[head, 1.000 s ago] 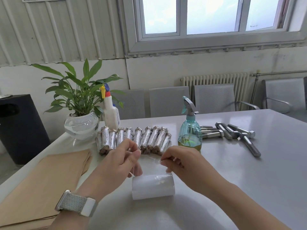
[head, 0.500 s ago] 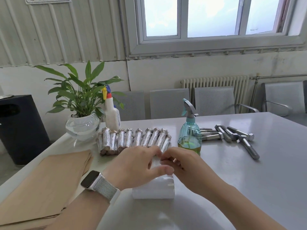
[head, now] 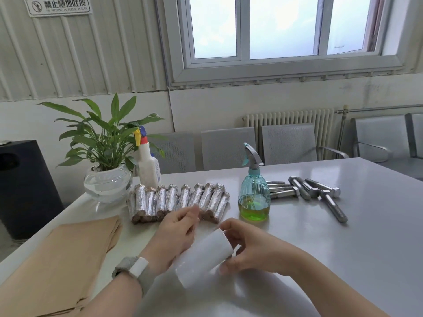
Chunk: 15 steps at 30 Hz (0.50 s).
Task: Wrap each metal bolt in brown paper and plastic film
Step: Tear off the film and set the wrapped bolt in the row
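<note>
A person at the table [head: 343, 259] tilts a film roll [head: 203, 258] with the right hand [head: 247, 245] curled around its end and the left hand [head: 176, 234] steadying its side, seemingly hunting the film's edge, bare bolts [head: 304, 191] waiting well to the right.

Paper sheets [head: 66, 255] at left on table [head: 343, 248]; wrapped bolts [head: 178, 200] behind hands; spray bottle [head: 254, 191] beside them; bare bolts [head: 315, 193] at right.
</note>
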### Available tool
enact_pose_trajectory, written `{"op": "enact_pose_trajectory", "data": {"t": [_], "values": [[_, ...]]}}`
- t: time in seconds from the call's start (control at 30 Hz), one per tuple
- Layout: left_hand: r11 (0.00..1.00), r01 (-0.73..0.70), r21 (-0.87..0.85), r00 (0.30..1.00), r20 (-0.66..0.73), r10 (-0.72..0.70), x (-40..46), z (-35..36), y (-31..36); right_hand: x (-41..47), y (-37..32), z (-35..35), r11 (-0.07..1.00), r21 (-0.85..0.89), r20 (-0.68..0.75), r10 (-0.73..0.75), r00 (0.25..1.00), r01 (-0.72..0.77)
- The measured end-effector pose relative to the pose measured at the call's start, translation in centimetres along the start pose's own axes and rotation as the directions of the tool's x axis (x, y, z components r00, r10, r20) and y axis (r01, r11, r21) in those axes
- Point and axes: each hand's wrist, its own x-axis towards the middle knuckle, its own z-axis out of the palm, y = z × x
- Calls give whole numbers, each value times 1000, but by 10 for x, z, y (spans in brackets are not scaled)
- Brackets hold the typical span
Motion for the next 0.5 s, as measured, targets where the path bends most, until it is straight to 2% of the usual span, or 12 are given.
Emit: {"op": "enact_pose_trajectory", "data": {"t": [0.03,0.1,0.17,0.23,0.3,0.37,0.5], "values": [[989,60,-133,995,-69,-69,-3,-1,-1,1,-1,3,995,103,5,-16,1000,15],[953,113,-279,975,-153,-161,-7,1,-1,3,-4,14,938,346,7,-38,999,33],[926,118,-358,963,-188,-195,-10,6,0,5,-6,25,827,561,1,-56,998,46],[914,73,-399,963,-209,-168,-12,6,5,5,-11,31,731,678,-26,-69,997,68],[952,-5,-307,963,-257,-78,-14,-4,10,4,-17,31,695,714,-95,-30,995,90],[982,-58,-179,955,-297,2,-16,-20,13,3,-18,25,710,698,-170,38,985,93],[991,-57,-122,968,-251,25,-24,-51,15,3,-16,24,764,643,-173,84,981,49]]}}
